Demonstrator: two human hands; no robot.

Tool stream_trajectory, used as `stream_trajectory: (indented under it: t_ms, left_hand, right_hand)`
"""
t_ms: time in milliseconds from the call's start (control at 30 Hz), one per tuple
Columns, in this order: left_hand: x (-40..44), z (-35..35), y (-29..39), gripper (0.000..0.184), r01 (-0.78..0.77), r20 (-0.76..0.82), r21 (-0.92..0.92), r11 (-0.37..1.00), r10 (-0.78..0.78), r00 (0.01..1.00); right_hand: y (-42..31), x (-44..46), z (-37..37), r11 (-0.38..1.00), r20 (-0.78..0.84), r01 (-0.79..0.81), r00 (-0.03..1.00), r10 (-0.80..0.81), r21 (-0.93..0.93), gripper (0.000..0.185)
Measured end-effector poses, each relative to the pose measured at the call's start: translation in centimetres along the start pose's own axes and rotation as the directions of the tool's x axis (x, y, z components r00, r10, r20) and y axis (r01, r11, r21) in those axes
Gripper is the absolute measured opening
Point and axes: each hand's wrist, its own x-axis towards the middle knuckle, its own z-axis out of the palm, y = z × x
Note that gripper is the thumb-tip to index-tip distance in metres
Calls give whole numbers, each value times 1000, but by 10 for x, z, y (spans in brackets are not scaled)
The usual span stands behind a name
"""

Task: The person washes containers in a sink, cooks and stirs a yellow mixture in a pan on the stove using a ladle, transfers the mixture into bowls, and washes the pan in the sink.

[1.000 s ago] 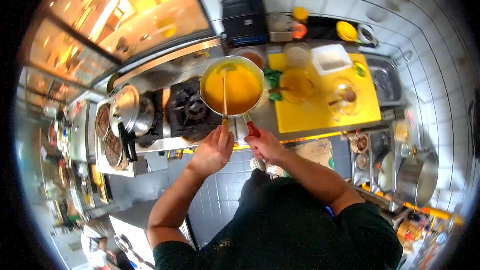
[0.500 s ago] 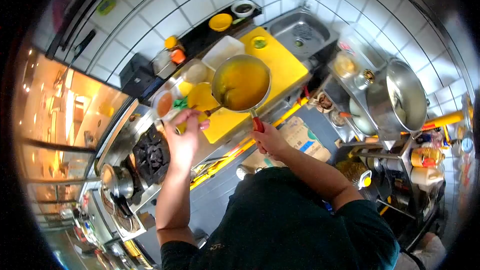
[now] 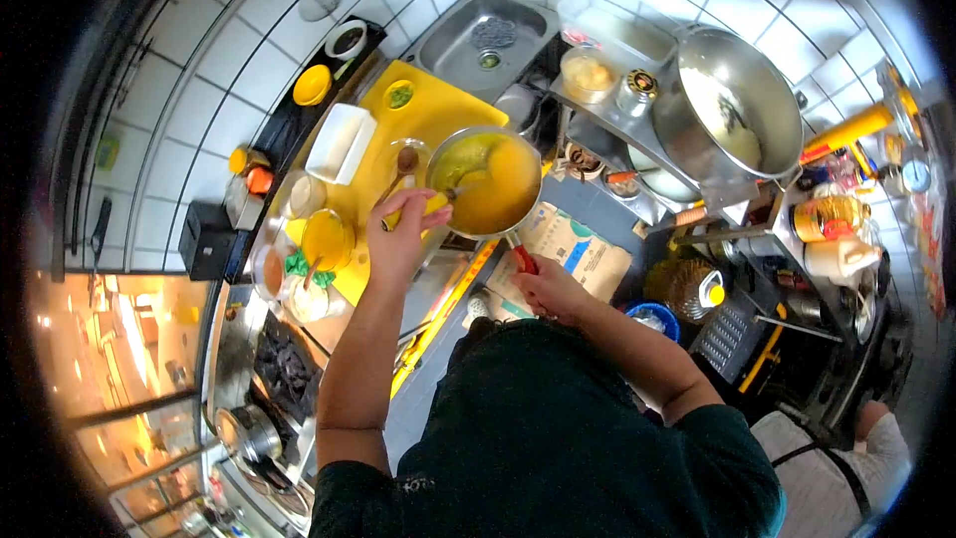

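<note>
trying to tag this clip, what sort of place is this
Most likely a working kitchen, perhaps a restaurant's. It shows in the gas burner at the counter's end, the steel sink set against the tiled wall, and the very large steel pot on the metal shelving.

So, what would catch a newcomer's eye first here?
Probably the central pan of orange liquid, its red handle in the right hand, the left hand holding a yellow-handled utensil. Next, the big steel pot at upper right, then the yellow board to the pan's left.
</note>
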Motion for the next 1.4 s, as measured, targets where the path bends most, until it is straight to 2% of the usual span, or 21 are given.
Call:
stream_trajectory:
  t_ms: [33, 133, 233, 333, 367, 467, 567, 667, 700, 800, 833, 933, 967, 1067, 1100, 1167, 1233, 1267, 1300, 1367, 1400]
  left_hand:
    - [-1, 6, 1, 20, 89, 0, -13, 996, -89, 996]
    - [-4, 8, 19, 19, 182, 55, -19, 983, -181, 982]
    - [8, -6, 39, 18, 230, -1, 60, 971, -230, 973]
    - [20, -13, 49, 17, 127, -52, 178, 976, -119, 991]
    - [27, -16, 45, 17, 111, -84, 165, 980, -98, 992]
    - [38, -15, 31, 18, -3, -22, 125, 992, 5, 1000]
    - [41, -13, 12, 18, 23, 77, -17, 1000, -21, 997]
    - [25, -24, 20, 18, 138, 134, 5, 990, -137, 981]
    - [23, -34, 26, 19, 171, 102, 40, 984, -174, 979]
    - [38, -76, 21, 21, 65, 86, 177, 982, -81, 993]
    - [39, -66, 32, 22, 66, 46, 132, 989, -73, 996]
    - [38, -49, 12, 21, 76, 113, 6, 997, -76, 991]
    - [25, -44, 18, 20, 122, 110, 31, 992, -124, 986]
    - [13, -81, 15, 19, 6, 157, 181, 983, -35, 987]
    - [22, -98, 14, 20, 40, 114, 168, 985, -60, 992]
    - [31, -78, 19, 19, 14, 100, 109, 994, -25, 995]
    - [32, -56, 16, 17, -19, 117, 89, 996, 9, 993]
    - [21, -52, 17, 17, 12, 147, 86, 996, -24, 989]
    - [8, -48, 20, 16, 40, 184, 81, 996, -55, 981]
    - [-8, -59, 25, 15, 72, 216, 84, 994, -89, 972]
    - [-7, -70, 26, 15, 23, 215, 139, 990, -53, 975]
  right_hand:
    - [2, 0, -3, 1000, -21, 17, 1000, -17, -5, 15]
    - [8, 3, -2, 998, -152, 17, 988, -8, 60, 17]
    - [11, 1, 3, 987, -242, 132, 964, -108, 87, 17]
    - [24, 9, 5, 981, -265, 144, 958, -106, 127, 17]
    - [29, 13, 5, 985, -258, 134, 961, -101, 112, 17]
    - [38, 17, 7, 990, -238, 119, 966, -100, 68, 21]
    - [36, 15, 23, 990, -243, 132, 963, -114, 58, 19]
    - [27, 9, 41, 982, -275, 148, 955, -111, 118, 17]
    - [23, 7, 48, 977, -296, 165, 948, -119, 137, 16]
    - [21, 2, 56, 961, -331, 199, 935, -127, 194, 15]
    - [24, 2, 60, 956, -328, 197, 937, -118, 217, 15]
    - [29, 6, 66, 974, -341, 170, 934, -109, 153, 14]
    - [30, 8, 66, 966, -337, 204, 931, -142, 156, 14]
    - [28, 4, 66, 963, -352, 164, 933, -80, 215, 13]
    - [33, 4, 64, 961, -335, 178, 937, -99, 213, 17]
    - [43, 6, 63, 965, -272, 180, 954, -125, 190, 30]
    - [37, 6, 68, 976, -281, 161, 953, -115, 146, 32]
    - [35, 5, 71, 980, -289, 154, 951, -111, 129, 32]
    - [37, 8, 68, 966, -258, 150, 962, -94, 209, 33]
    - [32, 4, 72, 958, -284, 180, 952, -112, 225, 18]
    - [31, 1, 72, 952, -302, 198, 945, -123, 233, 12]
